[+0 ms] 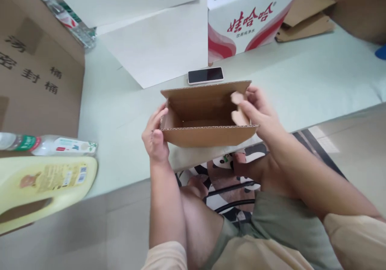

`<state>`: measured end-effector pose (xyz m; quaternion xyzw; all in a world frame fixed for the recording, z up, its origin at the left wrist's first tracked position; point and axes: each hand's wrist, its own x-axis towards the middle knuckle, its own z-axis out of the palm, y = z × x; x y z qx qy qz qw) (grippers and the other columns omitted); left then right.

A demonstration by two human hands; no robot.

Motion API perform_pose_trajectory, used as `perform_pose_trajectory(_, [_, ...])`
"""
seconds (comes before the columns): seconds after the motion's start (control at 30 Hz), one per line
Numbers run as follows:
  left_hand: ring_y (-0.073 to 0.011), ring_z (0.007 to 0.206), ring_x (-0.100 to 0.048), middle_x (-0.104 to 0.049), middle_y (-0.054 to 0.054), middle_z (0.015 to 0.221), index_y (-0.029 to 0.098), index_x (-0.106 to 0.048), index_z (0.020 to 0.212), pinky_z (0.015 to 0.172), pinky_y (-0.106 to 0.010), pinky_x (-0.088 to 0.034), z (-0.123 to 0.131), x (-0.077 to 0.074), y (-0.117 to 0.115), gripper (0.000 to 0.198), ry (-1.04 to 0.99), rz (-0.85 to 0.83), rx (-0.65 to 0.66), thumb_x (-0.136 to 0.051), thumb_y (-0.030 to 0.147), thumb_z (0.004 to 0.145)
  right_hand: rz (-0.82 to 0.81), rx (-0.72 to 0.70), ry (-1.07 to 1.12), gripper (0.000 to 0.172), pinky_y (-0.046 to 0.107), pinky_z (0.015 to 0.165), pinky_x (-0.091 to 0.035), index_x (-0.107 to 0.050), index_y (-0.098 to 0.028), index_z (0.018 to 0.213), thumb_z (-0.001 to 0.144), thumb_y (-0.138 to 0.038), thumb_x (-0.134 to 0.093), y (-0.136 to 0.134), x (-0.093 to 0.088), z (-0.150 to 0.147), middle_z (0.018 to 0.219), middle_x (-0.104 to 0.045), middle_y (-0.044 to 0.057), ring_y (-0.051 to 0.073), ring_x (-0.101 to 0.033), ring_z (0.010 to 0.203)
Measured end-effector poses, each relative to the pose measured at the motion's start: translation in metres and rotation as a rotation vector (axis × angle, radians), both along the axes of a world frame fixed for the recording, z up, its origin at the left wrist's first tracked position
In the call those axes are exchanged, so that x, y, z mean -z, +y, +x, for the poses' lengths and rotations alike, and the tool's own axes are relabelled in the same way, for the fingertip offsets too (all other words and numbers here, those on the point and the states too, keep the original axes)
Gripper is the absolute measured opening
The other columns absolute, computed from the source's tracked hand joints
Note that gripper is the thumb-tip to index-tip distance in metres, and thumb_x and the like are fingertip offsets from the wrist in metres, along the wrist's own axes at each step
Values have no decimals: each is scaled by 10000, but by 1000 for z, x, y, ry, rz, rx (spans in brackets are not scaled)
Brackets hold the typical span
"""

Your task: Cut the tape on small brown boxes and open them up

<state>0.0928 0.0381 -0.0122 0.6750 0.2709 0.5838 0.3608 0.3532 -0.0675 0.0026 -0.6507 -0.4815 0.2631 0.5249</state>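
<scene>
I sit with a small brown corrugated cardboard box [208, 138] held in front of me at the edge of a pale green tabletop [120, 113], its open top facing me and its hollow shadowed. My left hand [157, 139] wraps the box's left end, thumb at the near corner, fingers against the outer side. My right hand [261, 111] grips the right end, thumb over a pale, curved-edged cardboard tab [239, 117] (some fingertips are hidden behind the wall). One long flap stretches along the box's far side, another along its near side.

Just beyond the box lies a smartphone [205, 75], its screen dark. Farther behind it stands a white Wahaha water carton [250, 25] with red lettering; to the right of that, still beyond the box, are flat pieces of brown cardboard [307, 19]. Well to the left of the box are a pale yellow plastic jug [51, 177] with a handle, a clear bottle with a green and red label [28, 143], and a large brown carton printed with black Chinese characters [42, 77]. My bent knees are below the box.
</scene>
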Motion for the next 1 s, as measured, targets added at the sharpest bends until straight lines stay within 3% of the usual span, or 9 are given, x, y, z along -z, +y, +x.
perform_pose_trajectory(0.1, [-312, 1334, -616, -765, -51, 1209, 296, -826, 1030, 1217, -545, -401, -2, 4, 0, 597, 62, -12, -13, -449, 746, 919, 15, -89, 126, 495, 454, 1040, -542, -535, -287, 1266, 871, -581, -587, 20, 6, -11, 1266, -687, 69, 274, -661, 1179])
perform_pose_trajectory(0.2, [-325, 1339, -610, -784, -71, 1133, 270, -834, 932, 1206, -555, -413, -4, 8, -3, 597, 124, -16, -10, -455, 730, 926, 80, -108, 239, 518, 453, 995, -565, -504, -332, 1292, 851, -587, -598, 23, 19, -17, 1235, -688, 52, 270, -677, 1140])
perform_pose_trajectory(0.33, [-308, 1259, -654, -759, -80, 1154, 270, -773, 1101, 1123, -525, -489, -3, 16, -3, 424, 53, -50, -73, -602, 608, 912, 94, -38, 223, 344, 489, 1027, -528, -571, -350, 1166, 902, -543, -468, 18, 28, -20, 1261, -658, 54, 286, -632, 1212])
perform_pose_trajectory(0.43, [-281, 1249, -642, -689, -76, 1278, 304, -657, 1289, 1132, -489, -478, -3, 19, 1, 583, 51, -22, -228, -734, 613, 800, 96, 0, 151, 379, 544, 1089, -458, -616, -303, 1056, 922, -502, -322, 17, 28, -19, 1281, -637, 93, 326, -560, 1310])
perform_pose_trajectory(0.57, [-287, 1344, -580, -654, -71, 1354, 271, -766, 1100, 1216, -485, -399, -1, 15, 5, 418, 178, -32, -195, -693, 591, 842, 95, -4, 78, 433, 547, 1089, -446, -604, -286, 1059, 912, -523, -274, 15, 30, -19, 1293, -608, 115, 340, -545, 1323])
perform_pose_trajectory(0.67, [-273, 1278, -636, -716, -66, 1283, 261, -816, 966, 1202, -490, -422, -4, 10, 7, 311, 176, -86, -134, -662, 519, 887, 151, 18, 98, 451, 531, 1100, -456, -556, -305, 1174, 900, -567, -312, 14, 38, -17, 1346, -596, 111, 331, -545, 1337])
perform_pose_trajectory(0.83, [-294, 1282, -646, -747, -85, 1246, 227, -808, 964, 1183, -496, -444, -29, 16, 21, 343, 87, -186, -273, -671, 519, 846, 102, -2, 201, 604, 495, 1162, -439, -446, -284, 1395, 903, -633, -421, 17, 54, -14, 1493, -540, 127, 295, -544, 1376])
perform_pose_trajectory(0.9, [-302, 1291, -642, -742, -105, 1259, 203, -792, 1009, 1174, -494, -451, -39, 22, 27, 398, 28, -252, -341, -630, 533, 856, 29, -118, 206, 707, 486, 1196, -415, -409, -287, 1476, 904, -702, -409, 16, 58, -19, 1588, -465, 117, 287, -486, 1447])
perform_pose_trajectory(1.0, [-290, 1329, -620, -725, -99, 1314, 208, -771, 1101, 1199, -472, -425, -40, 32, 27, 462, 28, -332, -366, -594, 571, 876, 54, -201, 179, 825, 477, 1272, -326, -246, -325, 1607, 919, -781, -227, 14, 62, -35, 1681, -348, 53, 244, -317, 1568])
